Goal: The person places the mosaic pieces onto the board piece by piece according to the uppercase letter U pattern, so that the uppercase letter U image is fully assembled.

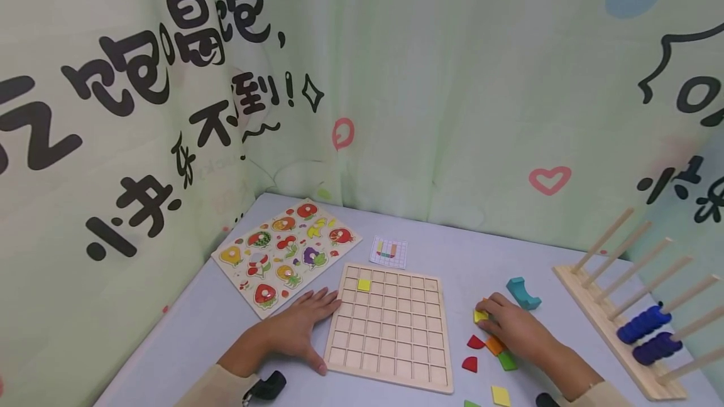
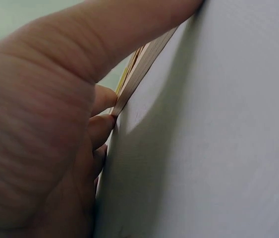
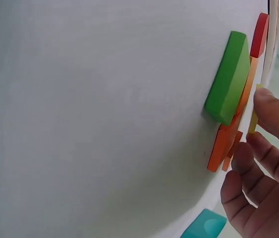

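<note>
Spread along the left side of a wooden grid board (image 1: 390, 335), my left hand (image 1: 296, 326) touches its edge with fingertips and thumb. One yellow square tile (image 1: 364, 284) sits in a cell near the board's top left. To the right of the board, my right hand (image 1: 513, 325) pinches a yellow piece (image 3: 253, 122) between thumb and finger. Under and beside that hand lie an orange piece (image 1: 494, 345) and a green piece (image 1: 508, 362). Two red rounded pieces (image 1: 475, 342) are nearer the board, and another yellow piece (image 1: 500, 396) lies closer to me.
Beyond the right hand stands a teal arched block (image 1: 523, 294). A wooden stand (image 1: 599, 313) with upright pegs and blue and purple rings occupies the right side. A fruit puzzle board (image 1: 300, 287) lies back left, beside a small pattern card (image 1: 388, 262). Curtains surround the table.
</note>
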Action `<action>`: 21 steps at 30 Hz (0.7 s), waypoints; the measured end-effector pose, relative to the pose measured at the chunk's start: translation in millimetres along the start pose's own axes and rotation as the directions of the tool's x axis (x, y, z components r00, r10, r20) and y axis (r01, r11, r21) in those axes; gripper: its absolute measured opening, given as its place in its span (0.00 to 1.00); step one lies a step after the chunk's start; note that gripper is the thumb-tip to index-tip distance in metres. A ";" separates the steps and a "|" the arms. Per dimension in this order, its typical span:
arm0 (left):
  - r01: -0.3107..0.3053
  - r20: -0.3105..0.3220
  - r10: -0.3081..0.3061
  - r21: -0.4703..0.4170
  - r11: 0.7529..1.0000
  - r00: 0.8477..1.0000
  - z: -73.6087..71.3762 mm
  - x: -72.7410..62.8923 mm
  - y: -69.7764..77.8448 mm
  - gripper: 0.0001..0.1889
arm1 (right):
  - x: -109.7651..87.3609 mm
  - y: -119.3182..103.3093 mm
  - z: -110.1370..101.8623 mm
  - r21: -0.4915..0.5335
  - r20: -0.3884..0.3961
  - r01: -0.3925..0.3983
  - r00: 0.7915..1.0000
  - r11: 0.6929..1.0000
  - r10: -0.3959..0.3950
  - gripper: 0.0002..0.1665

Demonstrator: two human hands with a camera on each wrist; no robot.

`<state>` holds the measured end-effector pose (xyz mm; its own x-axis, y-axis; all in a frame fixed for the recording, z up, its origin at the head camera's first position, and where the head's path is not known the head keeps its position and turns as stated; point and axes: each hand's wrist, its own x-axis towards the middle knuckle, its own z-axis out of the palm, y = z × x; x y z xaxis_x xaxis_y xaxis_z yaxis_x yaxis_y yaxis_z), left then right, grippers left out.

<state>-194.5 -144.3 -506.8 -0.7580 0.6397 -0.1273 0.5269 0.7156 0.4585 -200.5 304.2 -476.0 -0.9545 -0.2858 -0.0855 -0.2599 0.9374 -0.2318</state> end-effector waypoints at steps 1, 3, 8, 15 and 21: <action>0.000 0.000 0.000 -0.002 1.000 1.000 0.2 0.0 -0.3 0.67 | 0.1 -0.2 0.1 -0.003 -0.002 0.001 1.000 1.000 -0.001 0.17; 0.001 0.002 -0.001 -0.003 1.000 1.000 0.7 0.0 -1.0 0.67 | -0.1 -0.9 0.2 -0.006 -0.005 0.006 1.000 1.000 -0.006 0.18; 0.002 0.003 -0.002 0.015 1.000 1.000 1.7 0.9 -3.0 0.67 | -0.6 -5.5 -1.0 0.003 -0.017 0.024 1.000 1.000 -0.024 0.18; 0.006 0.003 -0.006 0.012 1.000 1.000 2.0 1.8 -3.8 0.67 | 2.6 -14.5 -0.7 0.016 -0.037 0.033 0.999 0.999 -0.033 0.19; 0.004 -0.007 -0.004 0.012 1.000 1.000 3.5 1.2 -3.3 0.67 | 7.9 -21.0 3.6 0.032 -0.044 0.032 0.999 0.999 -0.031 0.19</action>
<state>-195.9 -144.9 -511.6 -0.7626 0.6351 -0.1229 0.5284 0.7212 0.4479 -202.1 281.6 -475.2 -0.9515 -0.3056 -0.0352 -0.2859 0.9209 -0.2651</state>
